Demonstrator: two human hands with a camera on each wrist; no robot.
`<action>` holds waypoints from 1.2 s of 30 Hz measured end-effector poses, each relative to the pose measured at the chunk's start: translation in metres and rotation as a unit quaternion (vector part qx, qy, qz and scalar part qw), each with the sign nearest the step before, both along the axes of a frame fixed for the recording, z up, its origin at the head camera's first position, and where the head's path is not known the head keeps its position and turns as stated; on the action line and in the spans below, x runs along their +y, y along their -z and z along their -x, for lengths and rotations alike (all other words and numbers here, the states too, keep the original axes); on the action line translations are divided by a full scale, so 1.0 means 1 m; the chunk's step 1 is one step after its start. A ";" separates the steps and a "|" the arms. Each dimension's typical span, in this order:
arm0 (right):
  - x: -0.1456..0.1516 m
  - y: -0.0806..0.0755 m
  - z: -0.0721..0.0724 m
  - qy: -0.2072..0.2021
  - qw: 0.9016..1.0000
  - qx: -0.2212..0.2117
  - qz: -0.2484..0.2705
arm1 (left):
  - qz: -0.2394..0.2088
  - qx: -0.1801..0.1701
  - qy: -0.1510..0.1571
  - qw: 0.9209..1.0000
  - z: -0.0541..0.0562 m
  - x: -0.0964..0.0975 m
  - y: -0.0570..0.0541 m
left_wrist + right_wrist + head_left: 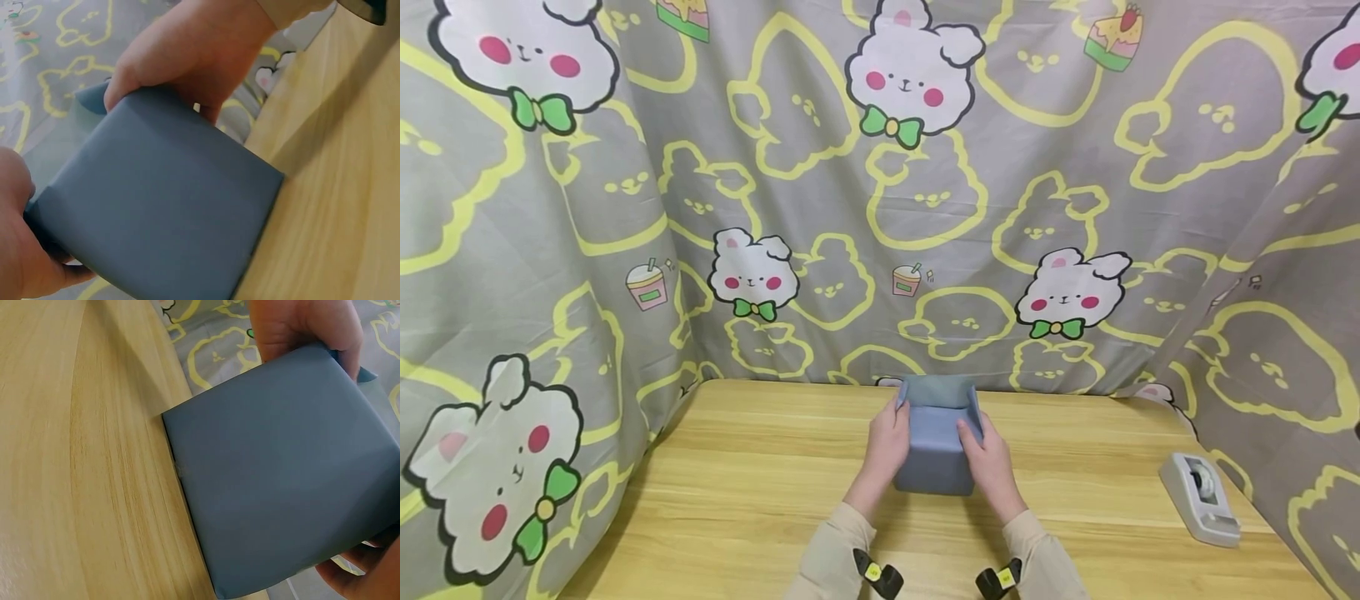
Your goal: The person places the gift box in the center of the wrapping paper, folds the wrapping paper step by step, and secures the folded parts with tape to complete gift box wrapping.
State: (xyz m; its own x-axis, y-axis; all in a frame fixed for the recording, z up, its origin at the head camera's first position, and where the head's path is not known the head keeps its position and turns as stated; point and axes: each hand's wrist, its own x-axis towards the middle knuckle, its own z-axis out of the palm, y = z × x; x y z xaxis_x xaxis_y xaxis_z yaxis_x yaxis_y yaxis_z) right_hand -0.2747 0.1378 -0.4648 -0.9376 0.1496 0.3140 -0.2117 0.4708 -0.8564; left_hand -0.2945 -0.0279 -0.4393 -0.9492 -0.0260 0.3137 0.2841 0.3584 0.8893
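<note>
A box wrapped in blue-grey paper (934,458) is held upright between both hands, its lower edge on the wooden table. Loose paper stands up beyond its top edge, folded at the two sides. My left hand (889,437) grips the left side, its thumb by the paper's upper edge. On the opposite side, my right hand (991,462) holds the box with the thumb on the paper near the top corner. The left wrist view shows a smooth broad face of the box (162,194); the right wrist view shows this face (281,469) too.
A grey tape dispenser (1201,500) with a roll in it stands at the right of the wooden table (760,483). A grey curtain (827,200) with rabbit prints hangs behind the table and at both sides.
</note>
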 end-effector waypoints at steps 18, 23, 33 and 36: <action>-0.001 -0.001 -0.001 0.003 1.000 0.014 -0.004 | -0.124 -0.077 0.070 0.987 0.017 -0.007 -0.009; -0.001 -0.001 -0.001 0.001 1.000 0.013 -0.002 | -0.103 -0.095 0.102 0.985 0.019 -0.012 -0.012; -0.001 0.001 0.000 0.002 1.000 0.002 -0.003 | -0.064 -0.073 0.165 0.982 0.021 -0.026 -0.014; -0.001 0.000 0.000 0.003 1.000 0.006 -0.005 | -0.044 -0.078 0.203 0.975 0.022 -0.039 -0.014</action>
